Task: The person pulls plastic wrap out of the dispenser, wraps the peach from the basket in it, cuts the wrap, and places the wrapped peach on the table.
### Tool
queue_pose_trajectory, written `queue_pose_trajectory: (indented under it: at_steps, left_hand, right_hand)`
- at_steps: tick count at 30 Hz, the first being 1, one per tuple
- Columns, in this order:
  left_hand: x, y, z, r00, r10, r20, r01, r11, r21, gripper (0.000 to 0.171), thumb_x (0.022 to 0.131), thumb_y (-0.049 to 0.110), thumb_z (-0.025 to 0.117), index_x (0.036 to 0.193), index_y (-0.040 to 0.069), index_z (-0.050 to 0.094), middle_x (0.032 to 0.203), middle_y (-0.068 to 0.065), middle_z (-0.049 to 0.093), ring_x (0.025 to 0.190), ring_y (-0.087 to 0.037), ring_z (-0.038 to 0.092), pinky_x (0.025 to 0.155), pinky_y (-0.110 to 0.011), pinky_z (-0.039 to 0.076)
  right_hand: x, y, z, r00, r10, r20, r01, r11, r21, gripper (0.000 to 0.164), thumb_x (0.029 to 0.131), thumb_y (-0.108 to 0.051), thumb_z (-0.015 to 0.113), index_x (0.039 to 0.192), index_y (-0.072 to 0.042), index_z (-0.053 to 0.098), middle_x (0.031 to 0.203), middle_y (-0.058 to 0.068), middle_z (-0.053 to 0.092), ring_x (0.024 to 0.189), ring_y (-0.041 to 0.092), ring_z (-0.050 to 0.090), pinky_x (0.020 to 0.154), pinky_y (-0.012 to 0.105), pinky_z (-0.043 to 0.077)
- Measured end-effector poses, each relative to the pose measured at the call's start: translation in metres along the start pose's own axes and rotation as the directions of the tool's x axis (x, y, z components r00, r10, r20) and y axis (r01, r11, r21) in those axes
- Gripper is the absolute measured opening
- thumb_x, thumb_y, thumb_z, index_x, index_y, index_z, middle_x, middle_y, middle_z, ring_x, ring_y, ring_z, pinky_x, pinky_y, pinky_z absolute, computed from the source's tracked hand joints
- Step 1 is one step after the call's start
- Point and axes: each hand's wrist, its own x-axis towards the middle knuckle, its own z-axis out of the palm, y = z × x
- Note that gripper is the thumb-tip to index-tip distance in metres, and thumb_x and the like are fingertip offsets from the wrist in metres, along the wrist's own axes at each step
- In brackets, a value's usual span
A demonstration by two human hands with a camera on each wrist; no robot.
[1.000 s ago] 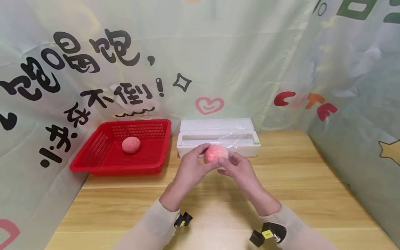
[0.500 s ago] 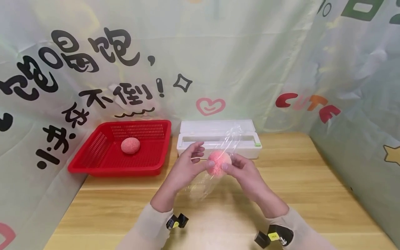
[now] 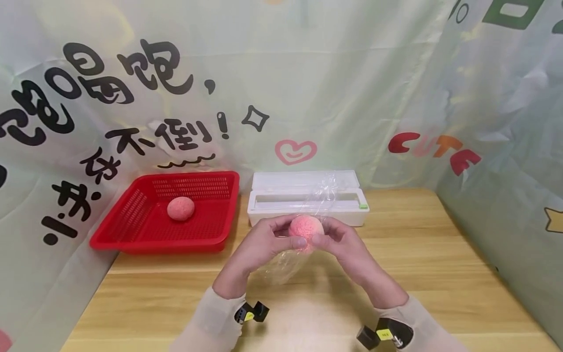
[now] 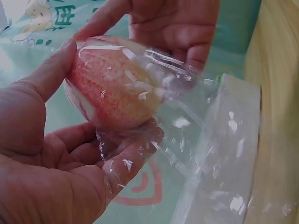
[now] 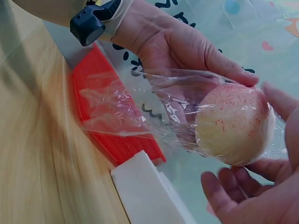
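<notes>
Both hands hold a pink-and-cream peach point(image 3: 306, 229) above the table, in front of the white box. Clear cling film point(image 5: 117, 100) wraps over the peach, its loose ends trailing to either side. My left hand point(image 3: 263, 244) grips one side, thumb in front; in the left wrist view its other fingers lie under the peach point(image 4: 117, 88) and film. My right hand point(image 3: 349, 249) pinches the opposite side, its thumb on the near face. The right wrist view shows the film drawn smooth over the peach point(image 5: 233, 123) and crumpled towards its free end.
At the back left stands a red plastic basket point(image 3: 154, 246) with another pink peach point(image 3: 181, 209) inside. Behind the hands is a white cling-film dispenser point(image 3: 264, 216), its lid raised and a green slider point(image 3: 363, 206) at the right end. A printed curtain encloses the table point(image 3: 176, 298).
The peach has come slightly nearer, and a film end now hangs below it. Half a second ago the left fingers were spread off the peach; now they are back around it.
</notes>
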Motion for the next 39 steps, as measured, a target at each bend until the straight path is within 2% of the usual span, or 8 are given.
queue_pose_trajectory:
  at_steps: [4, 12, 20, 25, 28, 33, 35, 39]
  left_hand:
    - [-0.002, -0.001, 0.002, 1.000, 0.002, -0.024, -0.001, 0.999, 0.049, 0.060, 0.090, 0.019, 0.086, 0.146, 0.016, 0.064, 0.131, -0.006, 0.071, 0.112, -0.021, 0.068, 0.086, -0.030, 0.062]
    - [-0.001, -0.005, 0.006, 0.997, -0.074, 0.003, 0.073, 0.997, 0.024, 0.068, 0.089, 0.024, 0.087, 0.151, 0.024, 0.058, 0.134, -0.003, 0.068, 0.106, -0.021, 0.071, 0.086, -0.035, 0.063]
    - [-0.001, -0.005, 0.008, 0.994, -0.102, -0.039, 0.104, 0.993, 0.053, 0.070, 0.085, 0.029, 0.090, 0.149, 0.028, 0.060, 0.129, 0.000, 0.070, 0.099, -0.021, 0.071, 0.080, -0.035, 0.062]
    - [-0.004, -0.004, 0.009, 0.992, -0.116, -0.055, 0.121, 0.988, 0.093, 0.068, 0.085, 0.030, 0.091, 0.147, 0.028, 0.062, 0.125, 0.002, 0.072, 0.098, -0.020, 0.070, 0.082, -0.034, 0.062]
    - [-0.006, -0.002, 0.011, 0.993, -0.108, -0.049, 0.112, 0.989, 0.100, 0.070, 0.085, 0.028, 0.091, 0.148, 0.025, 0.061, 0.126, 0.000, 0.072, 0.100, -0.019, 0.071, 0.085, -0.032, 0.062]
    - [-0.008, 0.002, 0.013, 0.995, -0.098, -0.026, 0.100, 0.991, 0.085, 0.074, 0.085, 0.024, 0.091, 0.151, 0.019, 0.058, 0.130, -0.005, 0.071, 0.102, -0.017, 0.072, 0.088, -0.030, 0.062]
    - [-0.009, 0.003, 0.013, 0.995, -0.101, -0.020, 0.102, 0.992, 0.077, 0.076, 0.084, 0.023, 0.091, 0.152, 0.019, 0.057, 0.130, -0.005, 0.071, 0.103, -0.017, 0.072, 0.087, -0.031, 0.062]
    - [-0.011, 0.004, 0.010, 0.994, -0.103, -0.030, 0.105, 0.991, 0.085, 0.078, 0.083, 0.022, 0.093, 0.152, 0.024, 0.057, 0.129, 0.000, 0.070, 0.104, -0.018, 0.070, 0.087, -0.033, 0.062]
  right_hand:
    - [0.002, -0.004, 0.004, 0.998, 0.024, -0.057, -0.025, 1.000, -0.014, 0.047, 0.105, -0.021, 0.065, 0.146, 0.001, 0.057, 0.128, 0.013, 0.068, 0.110, 0.012, 0.065, 0.093, 0.027, 0.056]
    - [0.007, -0.001, 0.014, 0.981, 0.096, -0.171, -0.091, 0.995, 0.036, 0.035, 0.106, -0.024, 0.064, 0.125, 0.005, 0.067, 0.105, 0.002, 0.071, 0.099, 0.015, 0.065, 0.089, 0.030, 0.057]
    - [0.010, 0.000, 0.019, 0.961, 0.073, -0.268, -0.052, 0.995, 0.086, 0.034, 0.109, -0.024, 0.058, 0.123, 0.006, 0.068, 0.101, -0.006, 0.072, 0.095, 0.011, 0.064, 0.085, 0.028, 0.054]
    - [0.011, -0.001, 0.022, 0.950, 0.075, -0.304, -0.045, 0.994, 0.103, 0.031, 0.108, -0.023, 0.058, 0.114, 0.006, 0.068, 0.092, -0.003, 0.070, 0.087, 0.012, 0.063, 0.079, 0.028, 0.055]
    - [0.012, -0.004, 0.024, 0.931, 0.109, -0.348, -0.062, 0.988, 0.142, 0.028, 0.106, -0.025, 0.065, 0.108, 0.003, 0.072, 0.087, -0.003, 0.071, 0.082, 0.012, 0.063, 0.074, 0.026, 0.055]
    - [0.012, -0.008, 0.028, 0.886, 0.186, -0.425, -0.042, 0.944, 0.326, 0.011, 0.101, -0.014, 0.073, 0.094, -0.007, 0.078, 0.087, -0.002, 0.073, 0.084, 0.011, 0.065, 0.073, 0.023, 0.057]
    - [0.012, -0.009, 0.028, 0.892, 0.198, -0.406, -0.030, 0.922, 0.386, 0.009, 0.101, -0.011, 0.071, 0.096, -0.007, 0.078, 0.092, -0.002, 0.073, 0.089, 0.010, 0.066, 0.077, 0.023, 0.059]
    - [0.010, -0.012, 0.023, 0.937, 0.183, -0.296, -0.040, 0.902, 0.430, 0.015, 0.107, -0.017, 0.061, 0.115, -0.007, 0.069, 0.094, -0.004, 0.070, 0.082, 0.008, 0.063, 0.074, 0.022, 0.056]
